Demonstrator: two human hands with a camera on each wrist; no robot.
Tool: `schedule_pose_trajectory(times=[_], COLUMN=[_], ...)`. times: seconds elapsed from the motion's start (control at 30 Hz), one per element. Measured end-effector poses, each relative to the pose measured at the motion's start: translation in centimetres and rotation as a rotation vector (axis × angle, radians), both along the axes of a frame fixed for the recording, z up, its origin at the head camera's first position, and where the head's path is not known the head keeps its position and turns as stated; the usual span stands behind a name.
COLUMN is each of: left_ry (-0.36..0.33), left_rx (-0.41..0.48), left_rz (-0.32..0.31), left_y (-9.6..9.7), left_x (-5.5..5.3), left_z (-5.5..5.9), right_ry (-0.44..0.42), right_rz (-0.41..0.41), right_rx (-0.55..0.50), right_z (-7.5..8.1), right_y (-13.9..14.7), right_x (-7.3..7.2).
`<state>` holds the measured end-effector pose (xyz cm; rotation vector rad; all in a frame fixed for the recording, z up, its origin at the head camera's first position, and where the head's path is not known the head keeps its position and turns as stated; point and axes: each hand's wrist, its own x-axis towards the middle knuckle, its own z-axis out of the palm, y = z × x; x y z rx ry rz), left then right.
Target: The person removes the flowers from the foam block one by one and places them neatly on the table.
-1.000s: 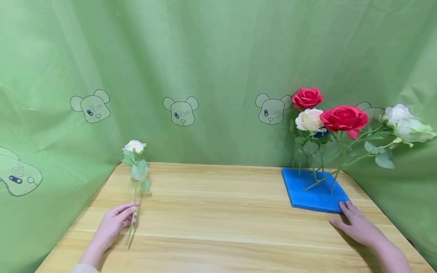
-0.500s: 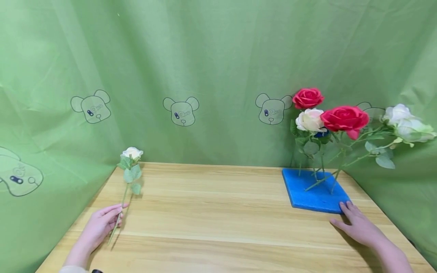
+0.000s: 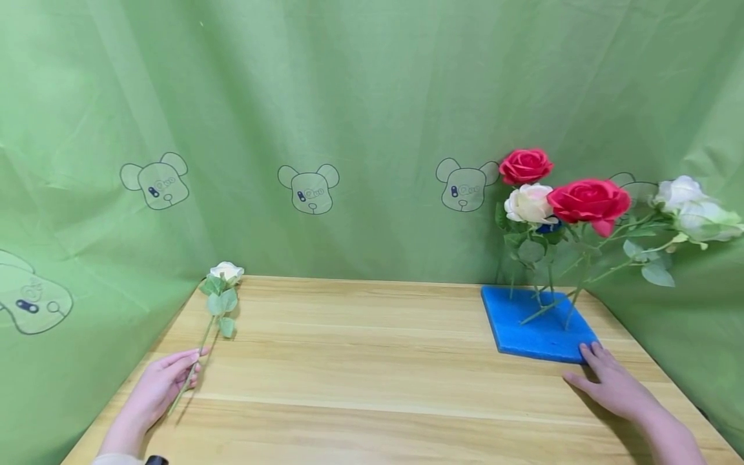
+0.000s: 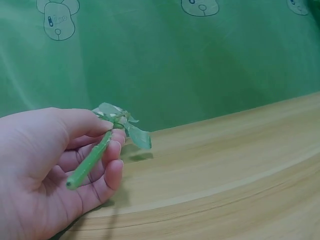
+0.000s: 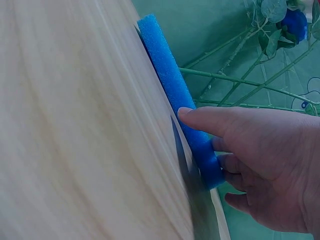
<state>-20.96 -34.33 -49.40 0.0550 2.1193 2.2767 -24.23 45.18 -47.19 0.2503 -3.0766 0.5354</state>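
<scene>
My left hand [image 3: 159,387] pinches the green stem of a white rose [image 3: 227,272] between thumb and fingers at the table's left side. The bloom and leaves point away toward the back. In the left wrist view, the cut end of the stem [image 4: 86,167] sticks out toward the camera over the palm. At the right, my right hand [image 3: 616,384] rests at the near right corner of a blue foam board [image 3: 535,336], fingers extended, touching it. In the right wrist view, the thumb lies by the foam edge [image 5: 165,60]. Stems of several other roses stand in the foam.
Above the foam rise a red rose [image 3: 526,166], a larger red rose [image 3: 589,200], a pale pink rose [image 3: 529,203], white roses [image 3: 700,213] leaning right, and a partly hidden blue flower [image 5: 295,24]. A green curtain [image 3: 372,97] surrounds the wooden table [image 3: 360,361].
My left hand has moved left, carrying the white rose, whose bloom has sunk lower and whose stem leans more to the right. The right hand and foam have stayed nearly still.
</scene>
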Motion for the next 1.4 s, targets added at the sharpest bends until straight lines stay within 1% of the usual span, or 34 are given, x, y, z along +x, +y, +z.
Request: schedule_pose_trajectory(times=[0.1,0.23,0.37,0.5,0.57,0.63,0.83,0.93,1.0,1.13,1.2,1.3,1.4], left_ry=[-0.016,-0.056,-0.116,-0.185,-0.203,-0.204,-0.164,-0.140,-0.120,-0.086,-0.075,-0.074,-0.084], left_rx=[-0.008,-0.012,0.025,0.054,0.067,0.087,0.169,0.209,0.261,0.409,0.477,0.520,0.508], left_rz=[0.005,0.028,0.068,0.123,0.127,0.108,-0.018,-0.096,-0.183,-0.398,-0.474,-0.526,-0.532], left_y=[-0.2,-0.5,-0.7,-1.1,-1.5,-1.9,-3.4,-4.2,-4.8,-5.9,-6.2,-6.6,-6.9], left_x=[0.0,0.2,0.3,0.7,1.0,1.2,1.7,1.8,1.9,2.1,2.2,2.4,2.6], left_z=[0.0,0.1,0.5,0.9,1.1,1.2,1.0,0.9,0.9,0.9,0.8,0.9,1.3], right_ry=[0.007,0.011,0.001,-0.005,-0.006,-0.003,-0.010,-0.011,-0.014,-0.017,-0.019,-0.019,-0.015], right_rz=[0.001,0.001,-0.001,-0.004,-0.005,-0.004,-0.006,-0.004,-0.005,-0.006,-0.007,-0.007,-0.005], right_rx=[0.004,0.008,0.006,0.005,0.006,0.010,0.007,0.004,0.002,0.001,0.000,-0.001,-0.002], right_z=[-0.1,-0.1,0.0,0.3,0.4,0.5,0.5,0.3,0.2,-0.1,-0.2,-0.2,-0.3], right_y=[0.0,0.0,-0.1,-0.2,-0.3,-0.3,-0.2,-0.1,0.0,0.3,0.4,0.5,0.4], right_x=[0.0,0.0,0.0,0.1,0.2,0.2,0.3,0.1,0.1,-0.1,-0.2,-0.2,-0.3])
